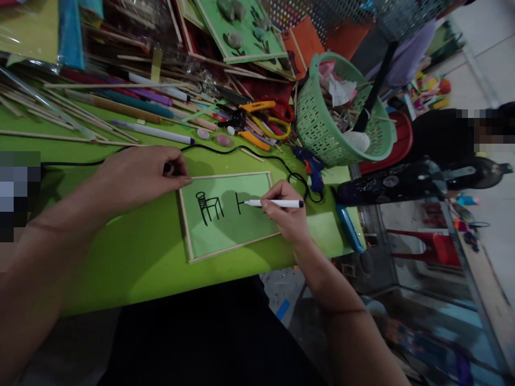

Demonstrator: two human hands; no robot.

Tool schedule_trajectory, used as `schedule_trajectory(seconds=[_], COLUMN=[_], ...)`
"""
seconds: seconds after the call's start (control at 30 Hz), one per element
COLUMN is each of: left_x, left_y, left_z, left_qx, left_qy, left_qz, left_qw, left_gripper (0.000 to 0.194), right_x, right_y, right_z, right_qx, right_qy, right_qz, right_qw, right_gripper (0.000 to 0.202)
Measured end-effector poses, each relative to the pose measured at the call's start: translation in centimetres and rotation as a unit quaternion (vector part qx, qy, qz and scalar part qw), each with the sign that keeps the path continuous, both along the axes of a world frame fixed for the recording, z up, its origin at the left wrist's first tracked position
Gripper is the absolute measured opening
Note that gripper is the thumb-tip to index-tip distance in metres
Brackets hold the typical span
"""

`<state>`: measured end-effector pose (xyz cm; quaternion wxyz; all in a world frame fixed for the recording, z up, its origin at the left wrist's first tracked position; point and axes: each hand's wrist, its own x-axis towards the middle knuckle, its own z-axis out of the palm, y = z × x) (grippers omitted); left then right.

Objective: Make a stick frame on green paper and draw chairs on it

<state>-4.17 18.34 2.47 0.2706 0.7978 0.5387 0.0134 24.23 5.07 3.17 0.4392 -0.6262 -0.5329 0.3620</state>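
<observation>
"Right hand point(287, 209)?"
"One; fingers closed on a white marker point(277, 203), tip at a black stroke point(238, 203)."
"Panel?"
"Green framed panel point(225, 236), flat on the worktop point(132, 257); chair drawing point(210, 206) at left."
"Left hand point(140, 170)?"
"One; fingers curled, apparently round a small dark cap point(167, 169), touching the panel's corner."
"Possible faults?"
"Smearing, should the right hand drag over wet ink; crooked stroke, should the corner slip."

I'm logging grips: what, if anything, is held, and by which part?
Right hand: white marker, by the barrel toward its writing tip. Left hand: apparently a small black thing; held part unclear.
</observation>
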Motion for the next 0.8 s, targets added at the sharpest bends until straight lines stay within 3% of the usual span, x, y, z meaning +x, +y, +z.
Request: schedule_trajectory(seconds=[0.8], left_x=[0.05], left_y=[-0.03], left_z=[0.15], left_qx=[-0.003], left_qy=[-0.001], left_qz=[-0.003], left_qw=[1.000], left_gripper=[0.038], right_x=[0.14], right_y=[0.22], right_z=[0.12], right_qx=[-0.010], right_qy=[0.008], right_qz=[0.001], right_qw=[1.000], right_gripper=[0.014])
